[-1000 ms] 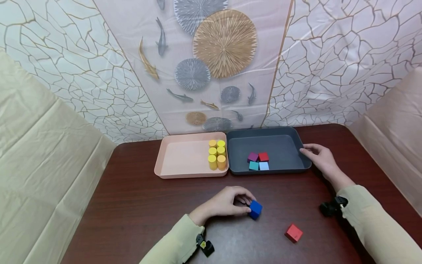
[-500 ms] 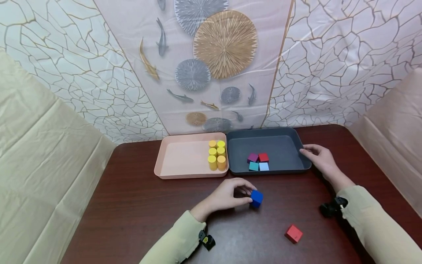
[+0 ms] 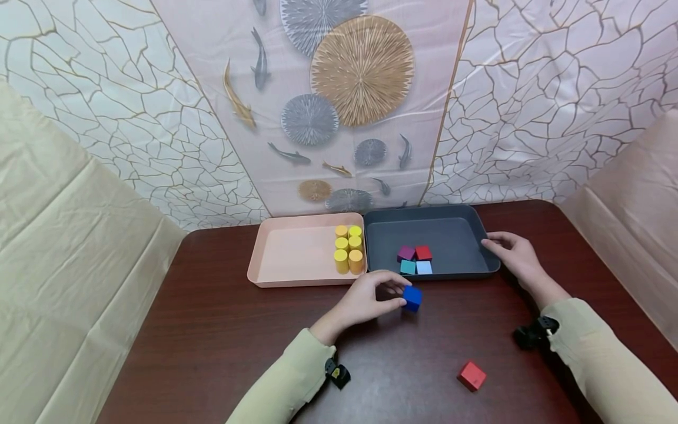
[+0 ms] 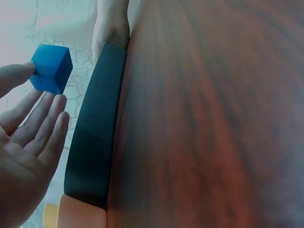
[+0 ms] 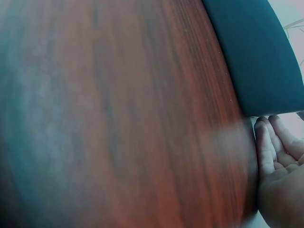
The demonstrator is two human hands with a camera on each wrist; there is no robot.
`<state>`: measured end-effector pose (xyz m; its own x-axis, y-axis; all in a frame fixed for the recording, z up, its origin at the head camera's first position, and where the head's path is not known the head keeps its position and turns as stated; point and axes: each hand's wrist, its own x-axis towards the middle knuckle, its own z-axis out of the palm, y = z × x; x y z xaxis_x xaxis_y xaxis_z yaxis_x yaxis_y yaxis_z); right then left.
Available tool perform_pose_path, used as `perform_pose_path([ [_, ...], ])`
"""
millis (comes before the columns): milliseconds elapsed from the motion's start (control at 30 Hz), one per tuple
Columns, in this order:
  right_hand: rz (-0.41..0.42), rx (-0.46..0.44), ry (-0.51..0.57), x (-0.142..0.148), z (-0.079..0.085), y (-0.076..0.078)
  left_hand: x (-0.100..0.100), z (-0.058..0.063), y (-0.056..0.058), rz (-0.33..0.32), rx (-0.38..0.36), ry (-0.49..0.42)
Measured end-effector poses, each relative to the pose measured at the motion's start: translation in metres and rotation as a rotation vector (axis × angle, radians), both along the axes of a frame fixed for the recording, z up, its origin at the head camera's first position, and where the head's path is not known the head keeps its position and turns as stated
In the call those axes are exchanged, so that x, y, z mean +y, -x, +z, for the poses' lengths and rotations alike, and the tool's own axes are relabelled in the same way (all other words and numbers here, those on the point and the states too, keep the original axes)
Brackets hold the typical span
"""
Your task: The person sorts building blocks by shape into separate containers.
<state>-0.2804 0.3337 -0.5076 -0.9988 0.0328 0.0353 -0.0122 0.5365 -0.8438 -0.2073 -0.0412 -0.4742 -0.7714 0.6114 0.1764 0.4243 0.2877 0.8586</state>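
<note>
My left hand (image 3: pixel 365 300) pinches a blue cube (image 3: pixel 412 298) between thumb and fingertips, just in front of the dark grey tray (image 3: pixel 450 227). In the left wrist view the same blue cube (image 4: pixel 51 69) sits at the tips of the thumb and fingers, raised above the table. My right hand (image 3: pixel 516 256) holds the tray's right end, thumb at the rim; the right wrist view shows its fingers (image 5: pixel 266 142) against the end wall. Inside the tray, near its front wall, a purple cube (image 3: pixel 406 253), a red cube (image 3: pixel 423 252), a teal cube (image 3: pixel 408 267) and a light blue cube (image 3: pixel 424 267) stand grouped.
A pink tray (image 3: pixel 291 250) stands left against the dark one, with several yellow and orange cylinders (image 3: pixel 341 259) along its right side. Another red cube (image 3: pixel 471 376) lies on the dark wooden table (image 3: pixel 222 335) at the front right. Patterned cloth (image 3: pixel 360 147) hangs behind.
My left hand has carried the blue cube away from me, toward the dark grey tray's front wall. The right hand, trays and other pieces keep their places.
</note>
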Motion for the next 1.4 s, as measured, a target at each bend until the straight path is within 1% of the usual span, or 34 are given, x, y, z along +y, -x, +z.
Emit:
perform_pose_path([
  [167, 0.0, 0.002, -0.005, 0.001, -0.001, 0.001, 0.004, 0.001, 0.006, 0.043, 0.012, -0.052],
  [300, -0.002, -0.001, -0.005, 0.001, -0.002, 0.001, 0.009, 0.005, 0.01, 0.073, 0.011, -0.063],
  [467, -0.001, -0.007, -0.006, 0.001, -0.002, 0.001, 0.017, 0.01, 0.016, 0.105, 0.019, -0.051],
  [633, 0.003, -0.008, -0.005, 0.0, -0.001, 0.001, 0.025, 0.011, 0.025, 0.129, 0.021, -0.059],
  [800, 0.004, -0.003, 0.0, 0.0, 0.0, 0.0, 0.033, 0.015, 0.036, 0.137, 0.015, -0.075],
  [967, -0.003, -0.002, 0.013, 0.0, 0.001, 0.0, 0.042, 0.017, 0.045, 0.14, -0.001, -0.089],
  [1100, -0.002, -0.006, 0.009, 0.0, 0.0, 0.0, 0.05, 0.015, 0.05, 0.156, -0.028, -0.109],
  [1400, -0.002, -0.002, 0.001, 0.001, -0.001, 0.001, 0.067, 0.01, 0.057, 0.18, -0.09, -0.127],
])
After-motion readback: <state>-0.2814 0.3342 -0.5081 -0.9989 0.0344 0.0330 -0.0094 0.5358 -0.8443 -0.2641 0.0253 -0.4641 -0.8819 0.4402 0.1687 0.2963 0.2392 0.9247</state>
